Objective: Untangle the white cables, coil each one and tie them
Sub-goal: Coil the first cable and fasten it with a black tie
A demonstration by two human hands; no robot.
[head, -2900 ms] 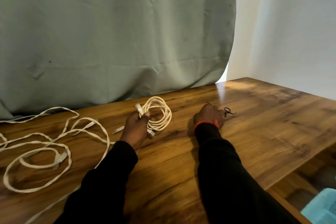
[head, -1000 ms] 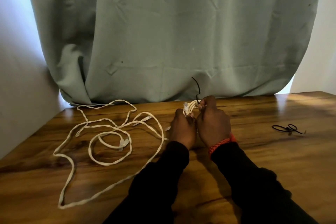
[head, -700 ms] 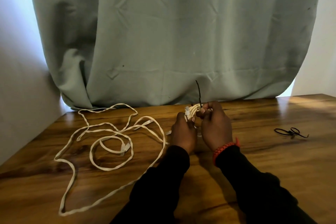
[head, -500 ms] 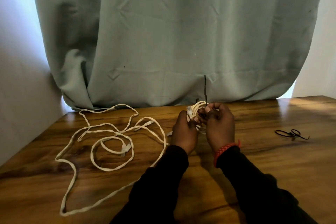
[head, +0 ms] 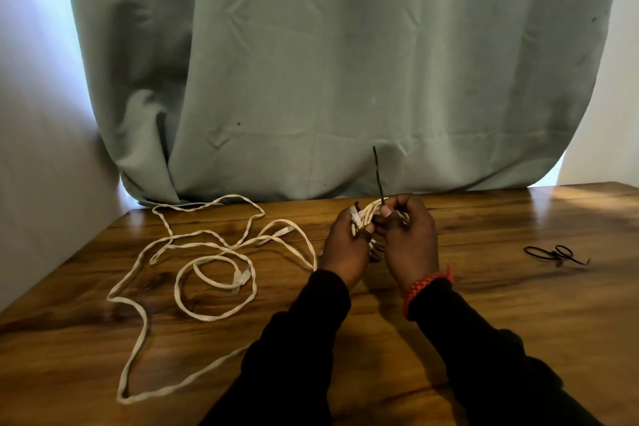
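Note:
My left hand (head: 345, 249) grips a coiled white cable (head: 366, 214) held upright above the wooden table (head: 484, 322); a clear plug shows by my thumb. My right hand (head: 409, 242) is against the coil's right side and pinches a thin black twist tie (head: 378, 173) that sticks straight up from the coil. A second, loose white flat cable (head: 214, 273) sprawls in open loops on the table to the left, with its plugs lying among the loops. Most of the coil is hidden between my hands.
More black twist ties (head: 556, 254) lie on the table to the right. A grey-green curtain (head: 328, 62) hangs along the table's back edge. A pale wall (head: 41, 166) borders the table on the left.
My right hand left the ties on the right, brought one black tie to the coil and now holds it upright against the coil. The view swung left.

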